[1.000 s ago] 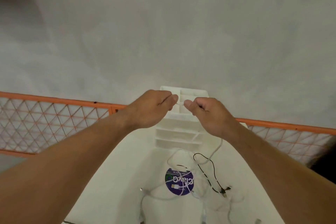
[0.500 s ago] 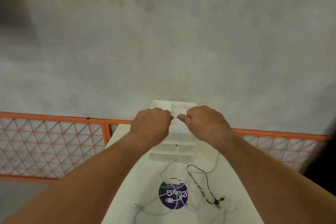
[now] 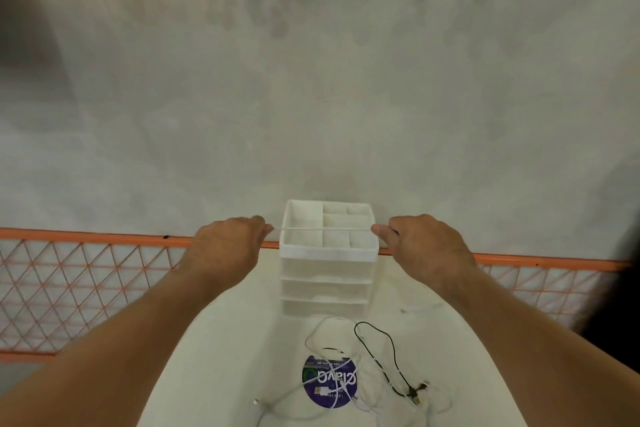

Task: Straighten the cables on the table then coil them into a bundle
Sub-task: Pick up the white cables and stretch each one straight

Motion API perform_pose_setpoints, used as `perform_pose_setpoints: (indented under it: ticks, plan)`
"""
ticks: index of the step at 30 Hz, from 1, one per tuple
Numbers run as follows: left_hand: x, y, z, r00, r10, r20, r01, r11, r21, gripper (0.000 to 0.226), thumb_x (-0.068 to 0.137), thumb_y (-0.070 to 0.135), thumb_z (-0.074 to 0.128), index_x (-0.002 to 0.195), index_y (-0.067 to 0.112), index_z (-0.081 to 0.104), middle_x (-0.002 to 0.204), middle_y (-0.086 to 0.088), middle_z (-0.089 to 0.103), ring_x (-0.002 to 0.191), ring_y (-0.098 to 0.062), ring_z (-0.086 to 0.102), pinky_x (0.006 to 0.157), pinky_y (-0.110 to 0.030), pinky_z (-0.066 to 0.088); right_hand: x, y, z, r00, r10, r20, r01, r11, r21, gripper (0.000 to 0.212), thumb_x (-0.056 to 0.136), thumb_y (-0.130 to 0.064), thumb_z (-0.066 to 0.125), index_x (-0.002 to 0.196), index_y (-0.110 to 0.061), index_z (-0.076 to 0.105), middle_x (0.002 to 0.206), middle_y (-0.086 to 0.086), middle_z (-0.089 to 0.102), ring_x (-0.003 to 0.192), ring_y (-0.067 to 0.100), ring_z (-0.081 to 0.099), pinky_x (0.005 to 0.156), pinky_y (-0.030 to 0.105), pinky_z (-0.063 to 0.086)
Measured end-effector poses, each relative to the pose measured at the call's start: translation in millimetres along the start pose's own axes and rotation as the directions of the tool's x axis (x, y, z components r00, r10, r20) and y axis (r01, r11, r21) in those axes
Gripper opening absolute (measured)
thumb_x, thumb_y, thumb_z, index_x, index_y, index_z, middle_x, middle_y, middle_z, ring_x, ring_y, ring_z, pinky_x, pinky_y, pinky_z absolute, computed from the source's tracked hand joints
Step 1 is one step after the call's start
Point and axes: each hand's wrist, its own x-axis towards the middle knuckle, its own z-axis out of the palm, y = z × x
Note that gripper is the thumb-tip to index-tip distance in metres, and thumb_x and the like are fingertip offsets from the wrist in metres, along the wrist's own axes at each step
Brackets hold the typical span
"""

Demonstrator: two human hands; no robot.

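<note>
1. Both hands pinch one white cable (image 3: 322, 228). The left hand (image 3: 225, 246) holds it between the thumb and the curled fingers, and the right hand (image 3: 422, 246) holds it in the same way.
2. Between the two hands this cable runs as a straight, tight line, raised above the table.
3. It passes in front of the top of a white drawer organizer (image 3: 327, 274). From this top, the left hand is at 9 o'clock and the right hand at 3 o'clock. I cannot tell if the cable touches the organizer.
4. The organizer stands at the far end of the white table (image 3: 225, 340).
5. At 6 o'clock from the organizer, other cables lie loose on the table: a thin black cable (image 3: 394, 357) and some tangled white cables (image 3: 322, 391).
6. The tangled white cables cross a round purple sticker (image 3: 313, 371). The black cable lies at about 3 o'clock from it.
7. Behind the table an orange mesh fence (image 3: 86, 239) runs from side to side, with a grey surface beyond it.
</note>
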Motion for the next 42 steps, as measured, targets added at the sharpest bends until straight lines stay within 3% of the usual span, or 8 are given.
perform_pose_setpoints:
  ticks: [9,13,17,19,23,28,35,42]
  plan:
    - [-16,-54,9,0.993,-0.084,-0.080,0.081,0.996,-0.036,0.037,0.101,0.044,0.025,0.082,0.019,0.044,0.061,0.005,0.051,0.057,-0.020,0.056,0.055,-0.032,0.044,-8,22,-19,0.997,0.059,-0.047,-0.061,0.997,-0.044,0.052,0.097,-0.057,0.023,0.065,-0.021,0.041,0.069,0.000,0.054,0.067,0.022,0.053,0.061,0.032,0.042]
    - [-26,-44,23,0.985,-0.162,-0.051,0.135,0.930,-0.342,0.057,0.093,0.056,0.013,0.106,0.019,0.055,0.093,0.004,0.064,0.092,-0.026,0.063,0.081,-0.038,0.045,-10,7,-27,0.999,-0.025,-0.032,0.027,0.997,0.074,0.049,0.098,-0.054,0.024,0.064,-0.021,0.036,0.066,0.002,0.052,0.068,0.027,0.053,0.063,0.035,0.043]
    - [-24,26,10,0.983,-0.091,0.159,0.184,0.460,-0.869,0.047,0.100,0.051,0.026,0.123,0.025,0.056,0.117,0.009,0.065,0.115,-0.011,0.058,0.096,-0.030,0.039,-10,-33,-25,0.983,-0.179,-0.042,0.184,0.971,0.156,0.043,0.100,-0.048,0.024,0.066,-0.024,0.032,0.074,0.004,0.050,0.075,0.030,0.051,0.069,0.035,0.041]
    - [-20,63,2,0.951,0.021,0.309,0.303,0.140,-0.943,0.049,0.101,0.050,0.026,0.114,0.021,0.063,0.103,0.004,0.073,0.103,-0.012,0.066,0.096,-0.033,0.044,-9,-52,-19,0.973,-0.226,-0.054,0.232,0.952,0.202,0.040,0.102,-0.042,0.025,0.068,-0.023,0.033,0.075,0.004,0.051,0.075,0.030,0.050,0.069,0.033,0.039]
    - [-13,92,-4,0.919,0.031,0.393,0.394,-0.127,-0.910,0.044,0.100,0.043,0.041,0.078,0.009,0.057,0.054,0.001,0.049,0.052,-0.020,0.054,0.077,-0.040,0.052,-11,-51,-13,0.983,-0.178,-0.039,0.182,0.939,0.292,0.039,0.101,-0.038,0.027,0.065,-0.025,0.031,0.066,-0.005,0.043,0.066,0.023,0.047,0.063,0.032,0.038]
    - [-2,90,-15,0.947,-0.111,0.301,0.308,0.050,-0.950,0.048,0.091,0.044,0.060,0.057,0.017,0.038,0.046,0.009,0.026,0.041,-0.011,0.021,0.041,-0.020,0.025,-15,-29,-16,0.980,-0.197,-0.015,0.191,0.925,0.330,0.042,0.099,-0.043,0.034,0.069,-0.016,0.044,0.069,0.007,0.057,0.067,0.028,0.055,0.066,0.041,0.049]
    - [-2,60,-12,0.999,0.024,0.037,0.005,0.772,-0.636,0.055,0.093,0.046,0.052,0.051,0.014,0.036,0.046,0.003,0.035,0.044,-0.014,0.033,0.045,-0.026,0.030,-12,-7,-11,0.984,-0.150,0.092,0.123,0.961,0.246,0.050,0.095,-0.046,0.047,0.054,-0.018,0.038,0.057,-0.004,0.044,0.057,0.016,0.044,0.057,0.032,0.037]
    - [-5,16,-13,0.999,0.020,-0.045,-0.034,0.945,-0.326,0.054,0.096,0.053,0.039,0.053,0.020,0.037,0.048,0.003,0.044,0.048,-0.015,0.043,0.049,-0.030,0.030,-11,-8,-11,0.988,-0.113,0.105,0.088,0.972,0.219,0.046,0.099,-0.040,0.041,0.059,-0.018,0.042,0.063,-0.001,0.049,0.061,0.018,0.046,0.062,0.034,0.041]
